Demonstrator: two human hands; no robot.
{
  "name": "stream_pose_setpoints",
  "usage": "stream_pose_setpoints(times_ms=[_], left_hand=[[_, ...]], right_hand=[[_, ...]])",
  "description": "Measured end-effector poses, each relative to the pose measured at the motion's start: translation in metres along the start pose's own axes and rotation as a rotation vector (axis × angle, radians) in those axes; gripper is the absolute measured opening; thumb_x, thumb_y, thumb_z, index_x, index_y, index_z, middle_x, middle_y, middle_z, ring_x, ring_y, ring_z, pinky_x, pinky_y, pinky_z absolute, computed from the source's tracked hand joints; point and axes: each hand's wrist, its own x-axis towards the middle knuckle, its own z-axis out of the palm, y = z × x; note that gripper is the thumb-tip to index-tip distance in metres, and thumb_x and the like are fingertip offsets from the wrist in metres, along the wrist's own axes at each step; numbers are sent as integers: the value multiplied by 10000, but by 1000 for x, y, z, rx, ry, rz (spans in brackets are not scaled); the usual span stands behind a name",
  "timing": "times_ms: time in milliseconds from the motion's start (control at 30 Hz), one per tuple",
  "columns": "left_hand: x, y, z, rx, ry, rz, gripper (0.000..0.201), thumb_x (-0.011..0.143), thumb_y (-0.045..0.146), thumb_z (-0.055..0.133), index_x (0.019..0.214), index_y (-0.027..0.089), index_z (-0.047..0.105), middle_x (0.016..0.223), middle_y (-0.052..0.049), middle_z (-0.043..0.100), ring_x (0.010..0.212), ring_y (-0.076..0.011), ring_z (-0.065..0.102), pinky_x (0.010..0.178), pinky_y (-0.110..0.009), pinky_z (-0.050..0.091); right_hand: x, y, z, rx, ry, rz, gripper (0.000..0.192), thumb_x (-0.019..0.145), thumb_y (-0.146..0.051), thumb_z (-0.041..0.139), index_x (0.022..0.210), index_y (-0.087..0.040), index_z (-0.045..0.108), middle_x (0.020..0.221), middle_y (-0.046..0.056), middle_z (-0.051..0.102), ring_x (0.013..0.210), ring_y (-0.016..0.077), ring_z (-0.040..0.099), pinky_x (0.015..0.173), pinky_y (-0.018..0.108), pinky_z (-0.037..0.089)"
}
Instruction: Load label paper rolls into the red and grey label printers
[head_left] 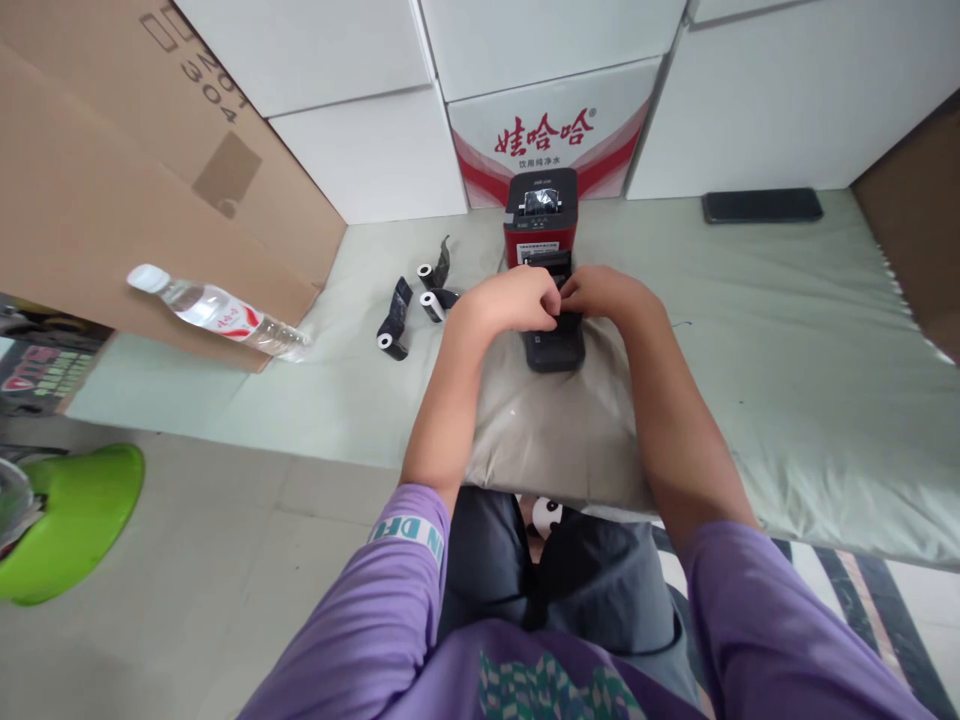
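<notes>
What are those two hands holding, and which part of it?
Both the left hand and the right hand meet on the middle of the red and black printer, fingers at its open compartment. Whether they grip anything cannot be told.

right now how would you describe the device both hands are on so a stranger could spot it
Start at the white carton with red Chinese lettering against the back wall. Directly before it, on the pale green mat, stands a small red-and-black label printer, its black lid under the left hand and right hand. Nothing else there is red and boxy.

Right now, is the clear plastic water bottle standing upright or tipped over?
Tipped: the clear plastic water bottle lies slanted, white cap up-left, against the brown cardboard box.
</notes>
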Motion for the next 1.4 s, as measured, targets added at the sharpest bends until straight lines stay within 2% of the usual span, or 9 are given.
stream_pose_setpoints(times_ms=[100, 200, 267, 500, 600, 800, 933, 1067, 1400], left_hand=[[2, -11, -3, -65, -12, 10, 148, 835, 253, 729, 903, 210, 854, 870, -28, 814, 816, -179, 699, 751, -288, 498], [3, -22, -5, -104, 4, -1, 144, 827, 285, 749, 894, 219, 858, 865, -28, 811, 838, -187, 701, 767, -296, 503], [3, -28, -7, -116, 21, -13, 134, 819, 290, 766, 882, 218, 859, 844, -30, 800, 821, -188, 695, 764, -307, 502], [-1, -35, -9, -154, 53, -7, 162, 801, 325, 803, 894, 207, 862, 792, -27, 781, 741, -162, 669, 711, -292, 496], [-3, -35, -10, -148, 47, 20, 183, 803, 312, 761, 906, 198, 861, 837, -27, 799, 746, -152, 671, 691, -275, 478], [-2, -39, -10, -141, 38, 13, 185, 828, 323, 714, 870, 197, 843, 833, -34, 793, 769, -170, 683, 695, -282, 472], [9, -50, -5, -115, 46, -148, 165, 857, 324, 717, 773, 194, 775, 783, -38, 774, 762, -175, 701, 705, -274, 486], [28, -63, 7, -186, -75, -334, 208, 878, 361, 763, 785, 180, 722, 837, -67, 810, 831, -197, 762, 699, -257, 512], [45, -77, 21, -422, -275, -366, 229, 824, 326, 849, 853, 189, 667, 1008, -88, 847, 1074, -241, 818, 828, -269, 569]], right_hand=[[-6, 9, -12, 113, 122, -37, 193, 917, -313, 657, 835, -206, 795, 788, 87, 755, 825, 259, 690, 788, 374, 503], [-5, 15, -15, 179, 422, -8, 255, 968, -370, 597, 980, -200, 787, 999, 134, 809, 969, 294, 699, 871, 396, 532], [-1, 14, -13, 228, 502, -37, 274, 990, -357, 568, 1072, -194, 771, 1155, 153, 808, 1044, 298, 703, 932, 404, 534], [-5, 5, -11, 351, 403, -138, 263, 994, -365, 602, 1012, -184, 792, 999, 116, 814, 842, 239, 710, 828, 382, 541], [-7, 7, -13, 313, 216, -159, 203, 971, -324, 670, 1039, -180, 795, 949, 85, 804, 789, 200, 688, 777, 335, 531], [8, 9, -4, 47, -12, -119, 448, 942, -351, 766, 1362, -196, 744, 1319, 135, 777, 1073, 263, 730, 911, 333, 553], [11, 10, 0, 81, -143, -61, 507, 997, -329, 657, 1492, -220, 669, 1417, 134, 750, 1060, 279, 740, 789, 334, 575], [8, 8, -2, 116, -170, -31, 573, 932, -173, 632, 1500, -234, 669, 1393, 128, 760, 1009, 273, 749, 700, 317, 567], [3, 3, 1, 213, -211, 89, 658, 889, -102, 655, 1520, -285, 631, 1351, 118, 756, 919, 250, 772, 734, 359, 651]])
